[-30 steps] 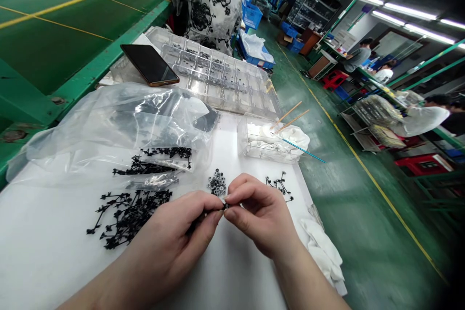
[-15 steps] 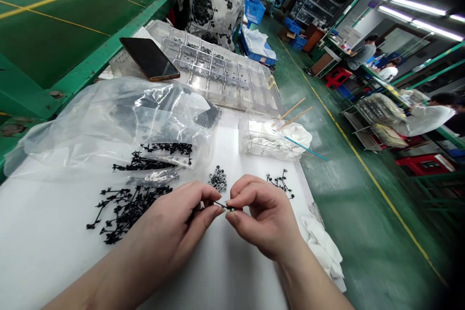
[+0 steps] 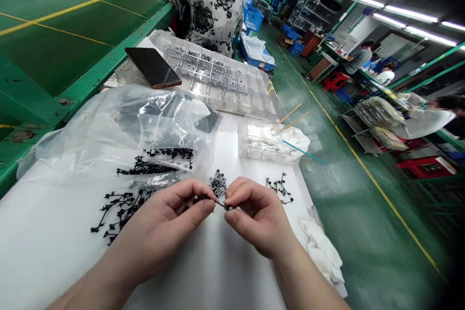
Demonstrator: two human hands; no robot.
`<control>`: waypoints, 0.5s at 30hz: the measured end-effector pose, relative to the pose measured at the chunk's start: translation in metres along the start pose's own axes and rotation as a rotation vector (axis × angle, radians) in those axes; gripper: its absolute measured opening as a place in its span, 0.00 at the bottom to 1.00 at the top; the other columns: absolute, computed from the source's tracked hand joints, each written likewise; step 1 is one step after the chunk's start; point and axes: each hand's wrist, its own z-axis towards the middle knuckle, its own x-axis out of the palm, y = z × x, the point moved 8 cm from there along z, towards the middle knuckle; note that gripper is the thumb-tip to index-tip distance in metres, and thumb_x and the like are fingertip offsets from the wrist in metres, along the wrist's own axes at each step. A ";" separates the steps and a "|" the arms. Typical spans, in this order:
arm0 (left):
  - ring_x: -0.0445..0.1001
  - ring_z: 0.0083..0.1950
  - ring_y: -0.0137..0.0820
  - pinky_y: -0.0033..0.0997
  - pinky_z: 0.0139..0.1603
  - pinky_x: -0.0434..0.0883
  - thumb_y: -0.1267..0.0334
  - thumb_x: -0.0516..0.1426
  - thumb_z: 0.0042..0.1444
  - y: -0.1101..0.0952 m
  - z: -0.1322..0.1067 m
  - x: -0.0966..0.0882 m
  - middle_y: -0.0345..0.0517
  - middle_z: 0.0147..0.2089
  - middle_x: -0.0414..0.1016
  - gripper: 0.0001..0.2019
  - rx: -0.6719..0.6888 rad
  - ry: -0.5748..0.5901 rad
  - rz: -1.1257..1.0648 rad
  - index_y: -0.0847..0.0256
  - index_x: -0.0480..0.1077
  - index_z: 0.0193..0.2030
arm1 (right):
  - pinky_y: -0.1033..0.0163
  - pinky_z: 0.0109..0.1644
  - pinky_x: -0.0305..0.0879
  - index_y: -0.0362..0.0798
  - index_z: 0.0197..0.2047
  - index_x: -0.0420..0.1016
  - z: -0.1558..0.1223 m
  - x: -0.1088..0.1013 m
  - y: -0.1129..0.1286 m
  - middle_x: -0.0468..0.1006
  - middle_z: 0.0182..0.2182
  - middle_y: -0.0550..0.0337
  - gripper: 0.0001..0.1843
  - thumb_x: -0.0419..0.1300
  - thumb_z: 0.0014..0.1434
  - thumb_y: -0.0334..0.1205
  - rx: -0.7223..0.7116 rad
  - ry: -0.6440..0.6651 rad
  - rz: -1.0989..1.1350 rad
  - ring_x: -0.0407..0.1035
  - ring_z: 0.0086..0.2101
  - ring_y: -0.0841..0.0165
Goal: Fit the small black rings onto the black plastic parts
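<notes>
The ring pile (image 3: 218, 186), a cluster of small grey-and-black rings on the white tabletop (image 3: 54, 223), served as the reference point. A thin black stem part (image 3: 220, 203) was held just on the near side of the ring pile, spanning the gap between the two hands. The left hand (image 3: 167, 227), on the near left of the ring pile, pinched the part's left portion between thumb and index finger; further black sections showed within its curled fingers. The right hand (image 3: 259, 218), on the near right of the ring pile, gripped the part's right end between thumb and fingertips. A small, shiny dark piece showed at that end; whether it was a ring could not be determined.

A heap of black parts (image 3: 121, 210) lay left of the ring pile, partly covered by the left hand. A smaller group of black parts (image 3: 280, 189) lay to the right of the ring pile. Beyond and to the right of the ring pile stood a clear box (image 3: 250, 150) containing white material.
</notes>
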 end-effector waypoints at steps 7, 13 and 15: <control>0.58 0.29 0.27 0.23 0.28 0.59 0.42 0.63 0.69 0.011 -0.003 0.002 0.35 0.31 0.65 0.17 -0.066 0.020 -0.089 0.54 0.77 0.41 | 0.62 0.35 0.71 0.54 0.41 0.85 0.002 0.014 0.000 0.80 0.36 0.59 0.08 0.76 0.59 0.35 -0.057 0.070 -0.109 0.71 0.30 0.70; 0.65 0.33 0.30 0.22 0.31 0.66 0.39 0.58 0.71 0.013 -0.007 -0.001 0.38 0.33 0.68 0.21 -0.072 -0.066 0.060 0.54 0.74 0.40 | 0.63 0.37 0.71 0.51 0.45 0.82 -0.014 -0.086 0.030 0.77 0.36 0.59 0.10 0.72 0.65 0.45 -0.258 -0.660 -0.292 0.70 0.33 0.69; 0.68 0.32 0.31 0.22 0.30 0.68 0.38 0.57 0.71 0.017 -0.008 -0.003 0.38 0.32 0.68 0.22 -0.053 -0.121 0.119 0.54 0.74 0.39 | 0.66 0.37 0.69 0.50 0.47 0.78 -0.042 -0.141 0.038 0.74 0.37 0.62 0.12 0.72 0.64 0.45 -0.304 -1.134 -0.255 0.68 0.34 0.71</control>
